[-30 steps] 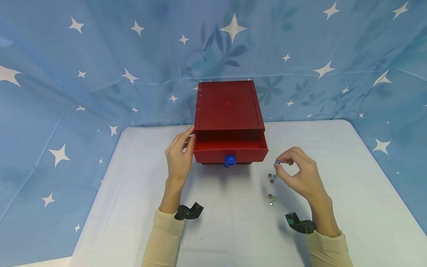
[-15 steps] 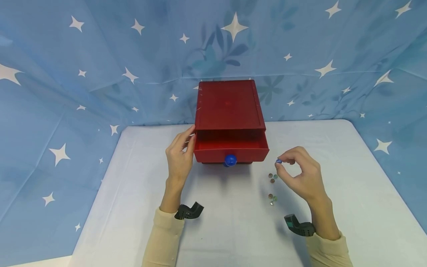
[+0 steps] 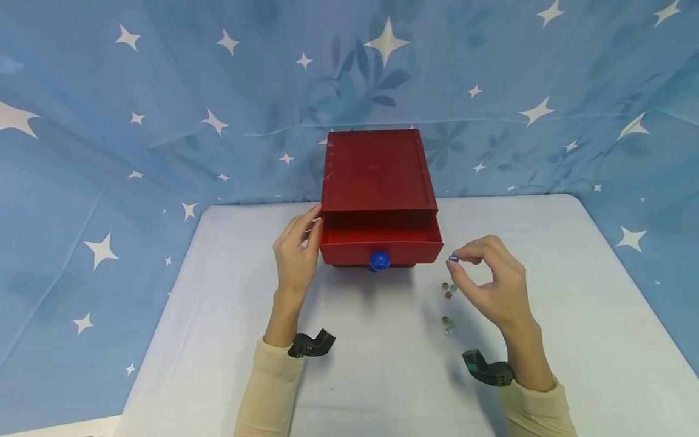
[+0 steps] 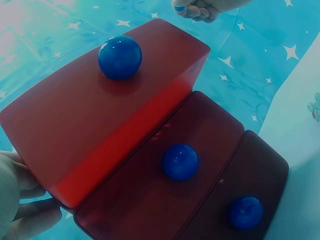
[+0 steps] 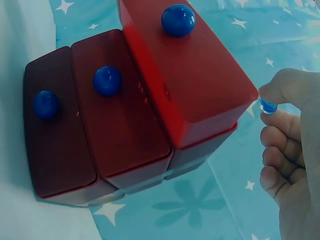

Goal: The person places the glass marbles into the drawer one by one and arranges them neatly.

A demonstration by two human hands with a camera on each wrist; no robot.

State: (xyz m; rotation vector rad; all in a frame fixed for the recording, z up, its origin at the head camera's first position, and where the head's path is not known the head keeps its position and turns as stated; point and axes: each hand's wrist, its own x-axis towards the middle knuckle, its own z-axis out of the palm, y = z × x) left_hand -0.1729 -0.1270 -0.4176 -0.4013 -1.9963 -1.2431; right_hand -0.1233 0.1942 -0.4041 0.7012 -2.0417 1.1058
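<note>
A red drawer cabinet point(image 3: 378, 170) has its top drawer point(image 3: 349, 253) pulled out, with a round blue knob point(image 3: 379, 261) on the front. My left hand point(image 3: 297, 255) touches the cabinet's left side with thumb and fingertips, its fingers fairly straight. Right of the drawer, above the table, my right hand point(image 3: 494, 282) pinches a small blue-and-white glass marble point(image 5: 269, 106) between thumb and index finger. The other fingers of that hand are curled in the right wrist view. The front part of the drawer's floor is hidden behind its front panel in the head view.
Two small clusters of glass marbles, one farther back point(image 3: 448, 295) and one nearer point(image 3: 448, 331), lie on the white table point(image 3: 349, 388) below the right hand. Two lower drawers, middle point(image 5: 120, 115) and bottom point(image 5: 55, 140), are closed. A blue starry curtain point(image 3: 229, 121) hangs behind.
My right hand has shifted slightly leftward and up in the view, bringing the marble closer to the open drawer. The left hand stays at the cabinet's side.
</note>
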